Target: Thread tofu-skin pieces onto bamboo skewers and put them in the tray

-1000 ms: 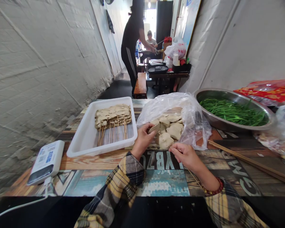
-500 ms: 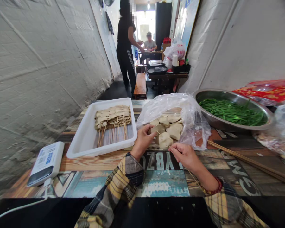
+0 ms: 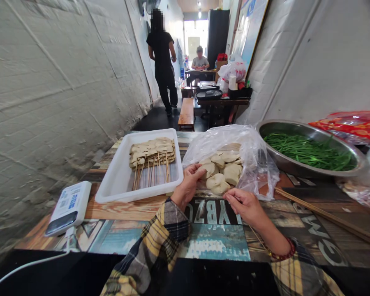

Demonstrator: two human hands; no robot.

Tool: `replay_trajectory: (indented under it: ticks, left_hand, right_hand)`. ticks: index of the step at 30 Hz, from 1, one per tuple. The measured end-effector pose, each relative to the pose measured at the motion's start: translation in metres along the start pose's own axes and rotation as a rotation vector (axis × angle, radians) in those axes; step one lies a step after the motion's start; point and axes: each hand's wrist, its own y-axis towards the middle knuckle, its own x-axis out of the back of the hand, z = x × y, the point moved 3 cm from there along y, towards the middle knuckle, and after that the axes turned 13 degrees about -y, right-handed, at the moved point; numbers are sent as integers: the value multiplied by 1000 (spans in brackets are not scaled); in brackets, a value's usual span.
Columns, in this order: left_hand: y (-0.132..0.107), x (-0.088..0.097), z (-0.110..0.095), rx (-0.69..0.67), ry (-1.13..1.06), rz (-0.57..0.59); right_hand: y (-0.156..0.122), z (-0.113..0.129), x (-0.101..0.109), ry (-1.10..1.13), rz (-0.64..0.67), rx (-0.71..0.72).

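My left hand point(image 3: 188, 185) is closed on a pale flat tofu slice point(image 3: 207, 168) at the mouth of a clear plastic bag point(image 3: 249, 158) that holds several more slices. My right hand point(image 3: 243, 204) pinches a thin bamboo skewer point(image 3: 257, 238) that runs back under my wrist. Both hands sit just in front of the bag. To the left, a white tray point(image 3: 117, 181) holds several slices threaded on skewers point(image 3: 152, 154).
A steel bowl point(image 3: 283, 162) of green chives stands at the right, with a bundle of bamboo skewers point(image 3: 327, 216) in front and plastic bags beyond. A white device point(image 3: 69, 207) with a cable lies left. A person walks down the aisle; another person sits at a far table.
My left hand has pulled a slice a little nearer the bag's mouth. The standing person has turned and moved away down the aisle. The view has shifted slightly.
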Motion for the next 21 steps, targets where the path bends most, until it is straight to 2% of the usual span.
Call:
replay_trajectory:
  ticks: [12,21]
  left_hand:
    - [2,6,3,-8,16,-39]
    - [1,3,1,-2,33,-41]
  right_hand:
    - [1,0,-1,4,13,3]
    - [1,1,0,7,-7,12]
